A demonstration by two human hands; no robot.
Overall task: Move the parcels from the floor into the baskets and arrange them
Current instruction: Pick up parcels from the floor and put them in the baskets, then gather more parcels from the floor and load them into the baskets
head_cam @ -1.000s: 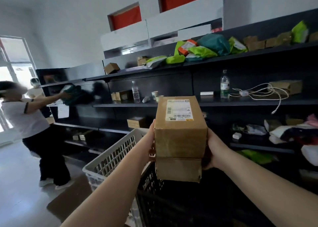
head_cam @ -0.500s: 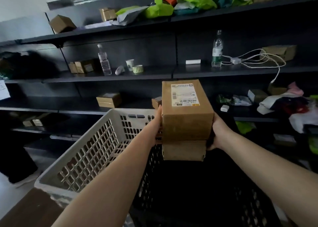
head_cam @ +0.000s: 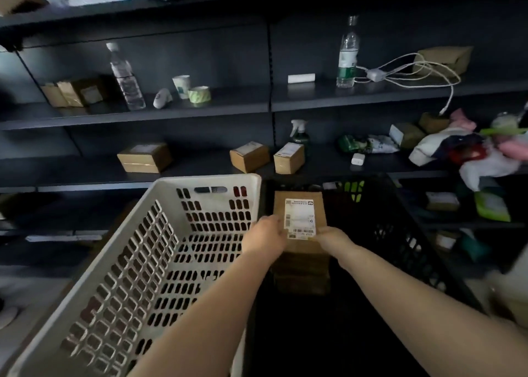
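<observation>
Dark shelving (head_cam: 268, 102) fills the upper half of what we see. At lower left stands a white basket (head_cam: 205, 181); touching its right side is a black basket (head_cam: 400, 233), lower centre to right.

Inside the black basket, at centre, we hold a brown parcel (head_cam: 320, 213) over a second brown box (head_cam: 301, 273) beneath it. Our left hand (head_cam: 264, 238) grips the parcel's left edge with curled fingers, and our right hand (head_cam: 331, 235) pinches its near right corner. The parcel's white label (head_cam: 299, 218) carries barcodes and print too blurred for us to read.

On the shelf just above the baskets we see three more boxes (head_cam: 144, 157), each with a pale label we cannot read, and a spray bottle (head_cam: 300, 133). At right lies a heap of cloth (head_cam: 468, 151).

Higher up are a water bottle (head_cam: 347, 53) with a green wrapper, its writing illegible, a white cable (head_cam: 414, 71), a clear bottle (head_cam: 127, 79), a paper cup (head_cam: 182, 86) and a tape roll (head_cam: 199, 94).
</observation>
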